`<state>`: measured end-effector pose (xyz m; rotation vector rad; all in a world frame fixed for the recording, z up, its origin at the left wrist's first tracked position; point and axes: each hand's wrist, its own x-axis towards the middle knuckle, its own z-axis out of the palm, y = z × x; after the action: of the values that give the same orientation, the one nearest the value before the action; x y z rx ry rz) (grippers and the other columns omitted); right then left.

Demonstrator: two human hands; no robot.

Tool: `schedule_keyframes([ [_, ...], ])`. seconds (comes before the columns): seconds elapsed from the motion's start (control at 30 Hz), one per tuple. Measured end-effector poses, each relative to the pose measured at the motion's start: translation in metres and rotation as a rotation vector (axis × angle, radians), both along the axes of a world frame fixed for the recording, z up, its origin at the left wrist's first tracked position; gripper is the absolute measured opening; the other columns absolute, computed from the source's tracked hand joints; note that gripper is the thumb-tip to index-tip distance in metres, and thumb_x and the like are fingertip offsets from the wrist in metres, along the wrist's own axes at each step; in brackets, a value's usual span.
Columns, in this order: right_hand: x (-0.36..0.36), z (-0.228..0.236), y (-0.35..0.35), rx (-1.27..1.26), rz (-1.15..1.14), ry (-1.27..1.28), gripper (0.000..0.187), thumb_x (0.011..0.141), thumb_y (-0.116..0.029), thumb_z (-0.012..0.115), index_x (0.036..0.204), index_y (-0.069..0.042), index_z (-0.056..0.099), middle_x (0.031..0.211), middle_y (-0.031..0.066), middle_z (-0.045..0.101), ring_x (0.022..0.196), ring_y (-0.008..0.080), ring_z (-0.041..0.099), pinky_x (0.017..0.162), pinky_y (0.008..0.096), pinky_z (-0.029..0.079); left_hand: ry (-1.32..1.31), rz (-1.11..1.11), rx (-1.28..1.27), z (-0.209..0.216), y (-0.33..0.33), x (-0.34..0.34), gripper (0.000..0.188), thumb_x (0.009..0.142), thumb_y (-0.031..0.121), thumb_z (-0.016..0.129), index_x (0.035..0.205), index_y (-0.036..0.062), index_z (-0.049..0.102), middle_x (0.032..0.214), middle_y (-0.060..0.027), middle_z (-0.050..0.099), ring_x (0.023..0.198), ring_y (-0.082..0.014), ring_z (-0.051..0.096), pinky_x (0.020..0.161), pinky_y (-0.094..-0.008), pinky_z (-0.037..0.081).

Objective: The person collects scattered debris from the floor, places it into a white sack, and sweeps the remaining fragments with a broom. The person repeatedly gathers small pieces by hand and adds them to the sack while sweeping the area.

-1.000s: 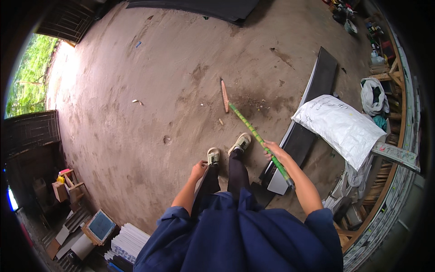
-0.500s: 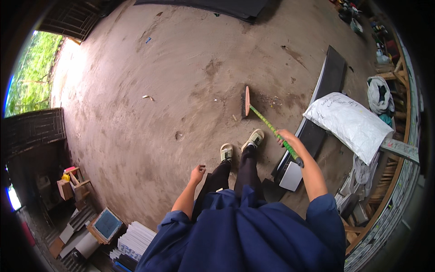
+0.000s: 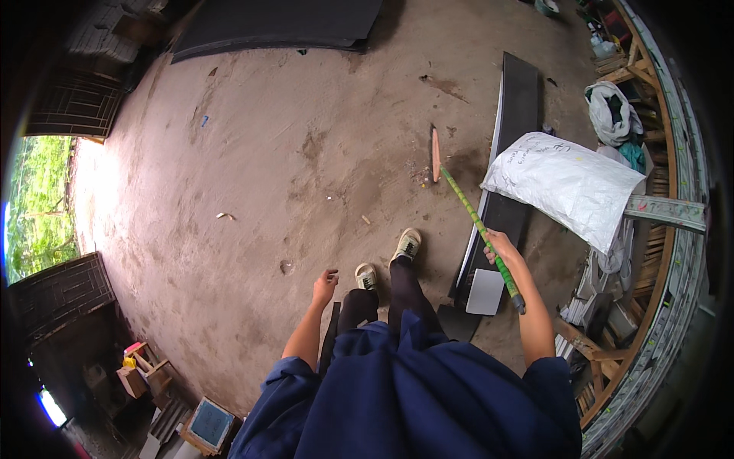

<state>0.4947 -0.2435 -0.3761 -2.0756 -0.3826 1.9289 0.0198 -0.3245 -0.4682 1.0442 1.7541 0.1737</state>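
Observation:
My right hand [image 3: 501, 249] is wrapped round the green-and-yellow banded handle of a broom [image 3: 462, 200]. The handle's dark end sticks out behind my wrist. Ahead of me, the broom's pinkish head stands on edge at the floor, its dark bristles facing left next to small bits of debris. My left hand [image 3: 326, 286] hangs empty beside my left leg, fingers loosely bent and apart.
On the right, a long black panel [image 3: 516, 115] lies on the floor under a bulging white sack [image 3: 562, 180]. Wooden shelving [image 3: 664, 145] lines the right wall. A large black sheet [image 3: 275, 27] lies far ahead. Small wooden furniture [image 3: 145, 371] stands at lower left.
The broom head has moved right and slightly away from me, toward the black panel. My view has shifted, and my left hand still hangs empty.

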Motion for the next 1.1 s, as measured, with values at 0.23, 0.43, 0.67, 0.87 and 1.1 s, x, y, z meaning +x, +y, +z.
schedule_keyframes([
  [0.23, 0.038, -0.107, 0.015, -0.064, -0.205, -0.069, 0.017, 0.083, -0.025, 0.047, 0.080, -0.010, 0.039, 0.055, 0.0043, 0.041, 0.037, 0.0108, 0.036, 0.033, 0.0269, 0.031, -0.049, 0.036, 0.160, 0.003, 0.088, 0.033, 0.022, 0.079, 0.012, 0.052, 0.100, 0.0056, 0.056, 0.085, -0.0130, 0.062, 0.078, -0.0207, 0.062, 0.069, -0.0305, 0.047],
  [0.43, -0.043, -0.066, 0.072, -0.131, -0.479, 0.279, 0.018, 0.085, -0.024, 0.043, 0.080, -0.009, 0.035, 0.052, 0.0027, 0.040, 0.035, 0.0105, 0.036, 0.031, 0.0265, 0.032, 0.014, -0.137, 0.062, -0.015, 0.121, 0.016, 0.021, 0.079, 0.013, 0.051, 0.098, 0.0072, 0.058, 0.083, -0.0123, 0.063, 0.076, -0.0200, 0.062, 0.068, -0.0304, 0.047],
  [0.67, -0.055, -0.012, 0.034, -0.110, -0.504, 0.037, 0.013, 0.085, -0.024, 0.041, 0.084, -0.010, 0.040, 0.051, 0.0031, 0.041, 0.034, 0.0109, 0.036, 0.031, 0.0271, 0.032, 0.005, -0.278, 0.064, -0.022, 0.196, -0.034, 0.022, 0.078, 0.016, 0.053, 0.099, 0.0095, 0.057, 0.082, -0.0116, 0.063, 0.074, -0.0223, 0.061, 0.067, -0.0320, 0.047],
  [0.87, -0.106, -0.063, 0.063, -0.165, -0.695, 0.148, 0.017, 0.083, -0.022, 0.042, 0.077, -0.008, 0.036, 0.052, 0.0030, 0.040, 0.035, 0.0112, 0.036, 0.033, 0.0283, 0.032, 0.026, -0.349, 0.056, -0.009, 0.265, -0.048, 0.023, 0.078, 0.015, 0.053, 0.100, 0.0095, 0.057, 0.085, -0.0117, 0.062, 0.077, -0.0230, 0.061, 0.068, -0.0327, 0.046],
  [1.1, -0.127, -0.038, 0.078, -0.091, -0.535, 0.003, 0.019, 0.086, -0.024, 0.040, 0.085, -0.005, 0.042, 0.051, 0.0028, 0.041, 0.035, 0.0118, 0.039, 0.032, 0.0282, 0.035, -0.054, -0.437, 0.033, -0.020, 0.273, -0.043, 0.024, 0.078, 0.014, 0.054, 0.101, 0.0075, 0.057, 0.085, -0.0128, 0.062, 0.077, -0.0222, 0.061, 0.069, -0.0314, 0.046],
])
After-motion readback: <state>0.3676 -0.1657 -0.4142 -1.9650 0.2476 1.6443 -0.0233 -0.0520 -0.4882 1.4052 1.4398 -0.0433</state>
